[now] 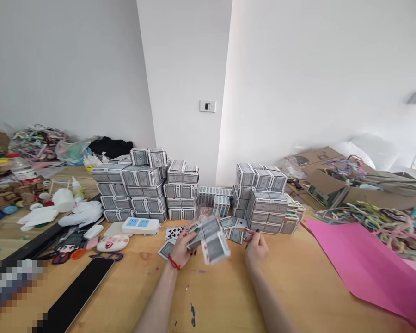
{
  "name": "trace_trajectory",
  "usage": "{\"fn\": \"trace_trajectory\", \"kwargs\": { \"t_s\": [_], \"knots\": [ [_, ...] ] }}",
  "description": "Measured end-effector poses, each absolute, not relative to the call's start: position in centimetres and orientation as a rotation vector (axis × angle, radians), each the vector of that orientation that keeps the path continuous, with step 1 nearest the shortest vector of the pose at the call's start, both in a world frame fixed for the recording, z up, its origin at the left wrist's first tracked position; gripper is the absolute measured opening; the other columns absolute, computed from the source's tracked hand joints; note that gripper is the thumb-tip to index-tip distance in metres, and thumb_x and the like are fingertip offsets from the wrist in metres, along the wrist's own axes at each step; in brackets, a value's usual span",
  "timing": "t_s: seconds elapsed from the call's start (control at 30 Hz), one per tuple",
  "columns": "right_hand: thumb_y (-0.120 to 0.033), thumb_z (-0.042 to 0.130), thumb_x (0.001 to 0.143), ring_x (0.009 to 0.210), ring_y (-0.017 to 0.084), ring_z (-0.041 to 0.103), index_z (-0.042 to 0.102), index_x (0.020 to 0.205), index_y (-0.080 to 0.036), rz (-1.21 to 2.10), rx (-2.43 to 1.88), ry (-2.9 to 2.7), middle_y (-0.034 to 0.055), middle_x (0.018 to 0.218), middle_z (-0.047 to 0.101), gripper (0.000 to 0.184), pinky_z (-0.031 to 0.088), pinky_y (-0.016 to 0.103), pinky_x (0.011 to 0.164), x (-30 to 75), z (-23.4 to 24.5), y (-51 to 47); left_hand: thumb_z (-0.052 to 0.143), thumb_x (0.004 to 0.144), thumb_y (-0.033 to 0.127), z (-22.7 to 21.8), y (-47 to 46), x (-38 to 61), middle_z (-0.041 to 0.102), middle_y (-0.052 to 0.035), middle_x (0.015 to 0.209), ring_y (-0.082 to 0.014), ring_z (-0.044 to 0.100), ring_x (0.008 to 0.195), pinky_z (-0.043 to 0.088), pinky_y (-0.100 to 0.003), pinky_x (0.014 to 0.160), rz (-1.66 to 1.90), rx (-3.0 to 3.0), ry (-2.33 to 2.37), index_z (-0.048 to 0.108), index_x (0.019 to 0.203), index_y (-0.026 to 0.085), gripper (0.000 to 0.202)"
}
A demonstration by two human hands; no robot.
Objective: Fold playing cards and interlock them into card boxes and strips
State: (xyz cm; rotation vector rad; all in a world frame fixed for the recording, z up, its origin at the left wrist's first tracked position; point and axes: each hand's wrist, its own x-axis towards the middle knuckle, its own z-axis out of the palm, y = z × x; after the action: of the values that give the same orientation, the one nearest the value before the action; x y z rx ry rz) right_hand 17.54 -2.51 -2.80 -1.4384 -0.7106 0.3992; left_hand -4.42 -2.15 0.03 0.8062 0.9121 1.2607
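Observation:
My left hand (183, 247), with a red string bracelet at the wrist, is closed on a block folded from playing cards (213, 240). Grey patterned backs and white edges show on the block, which is tilted above the table. To its right, my right hand (257, 249) is closed in a pinch, the fingertips beside a grey-backed card. Whether that card is in the fingers or lies behind them I cannot tell. Loose playing cards (235, 235) lie past the hands, and a face-up card of clubs (174, 232) rests behind my left hand.
Stacks of card blocks (147, 189) stand at back left, more stacks (268, 206) at back right. Small card boxes (222, 204) sit between them. A white power strip (140, 225), scissors (114, 255) and a black phone-like slab (79, 293) lie left; pink paper (364, 263) lies right.

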Motion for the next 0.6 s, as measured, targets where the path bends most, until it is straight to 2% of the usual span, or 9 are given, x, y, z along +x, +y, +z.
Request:
{"fn": "trace_trajectory", "kwargs": {
  "t_s": [0.07, 0.17, 0.27, 0.4, 0.5, 0.6],
  "knots": [
    [-0.045, 0.035, 0.077, 0.054, 0.014, 0.05, 0.056, 0.073, -0.017, 0.337, -1.505, -0.721, 0.0011, 0.057, 0.055, 0.036, 0.037, 0.023, 0.052, 18.2, -2.9, -2.3, 0.06, 0.063, 0.026, 0.3, -2.5, -4.4, 0.061, -0.0005, 0.074, -0.008, 0.052, 0.049, 0.034, -0.017, 0.038, 1.069, 0.98, 0.886, 0.054, 0.098, 0.019, 0.036],
    [-0.04, 0.039, 0.074, 0.061, 0.016, 0.053, 0.055, 0.084, -0.015, 0.304, -1.533, -0.744, 0.0031, 0.066, 0.059, 0.031, 0.039, 0.024, 0.056, 18.6, -3.2, -2.0, 0.062, 0.059, 0.02, 0.3, -2.4, -4.4, 0.063, -0.0015, 0.079, -0.013, 0.057, 0.068, 0.042, -0.021, 0.056, 1.023, 1.194, 0.877, 0.053, 0.103, 0.019, 0.045],
    [-0.034, 0.041, 0.073, 0.06, 0.016, 0.052, 0.052, 0.097, -0.013, 0.26, -1.571, -0.802, 0.0035, 0.069, 0.059, 0.034, 0.039, 0.024, 0.056, 18.6, -3.4, -1.9, 0.061, 0.058, 0.019, -0.1, -1.8, -5.0, 0.064, -0.0039, 0.083, -0.0164, 0.057, 0.077, 0.043, -0.025, 0.065, 1.017, 1.363, 0.961, 0.058, 0.093, 0.016, 0.035],
    [-0.032, 0.041, 0.073, 0.064, 0.017, 0.051, 0.055, 0.095, -0.015, 0.144, -1.602, -1.068, 0.0055, 0.075, 0.06, 0.031, 0.039, 0.027, 0.063, 18.3, -3.6, -2.0, 0.058, 0.061, 0.023, -0.6, -1.4, -6.4, 0.063, -0.0051, 0.078, -0.0185, 0.057, 0.074, 0.043, -0.031, 0.071, 1.015, 1.634, 1.287, 0.065, 0.084, 0.017, 0.025],
    [-0.031, 0.04, 0.074, 0.078, 0.02, 0.049, 0.058, 0.091, -0.016, 0.023, -1.613, -1.361, 0.0073, 0.081, 0.061, 0.029, 0.037, 0.031, 0.073, 18.0, -3.7, -2.0, 0.057, 0.063, 0.031, -0.5, -1.4, -7.5, 0.061, -0.0058, 0.084, -0.0191, 0.056, 0.079, 0.041, -0.032, 0.076, 1.046, 1.832, 1.44, 0.068, 0.08, 0.02, 0.023],
    [-0.031, 0.044, 0.073, 0.091, 0.024, 0.045, 0.056, 0.101, -0.018, -0.044, -1.714, -1.554, 0.0083, 0.095, 0.06, 0.033, 0.033, 0.034, 0.078, 17.8, -4.0, -2.0, 0.051, 0.069, 0.035, -0.2, -1.4, -8.7, 0.059, -0.0061, 0.09, -0.0184, 0.055, 0.084, 0.042, -0.03, 0.077, 1.115, 1.924, 1.567, 0.067, 0.084, 0.021, 0.026]
  ]
}}
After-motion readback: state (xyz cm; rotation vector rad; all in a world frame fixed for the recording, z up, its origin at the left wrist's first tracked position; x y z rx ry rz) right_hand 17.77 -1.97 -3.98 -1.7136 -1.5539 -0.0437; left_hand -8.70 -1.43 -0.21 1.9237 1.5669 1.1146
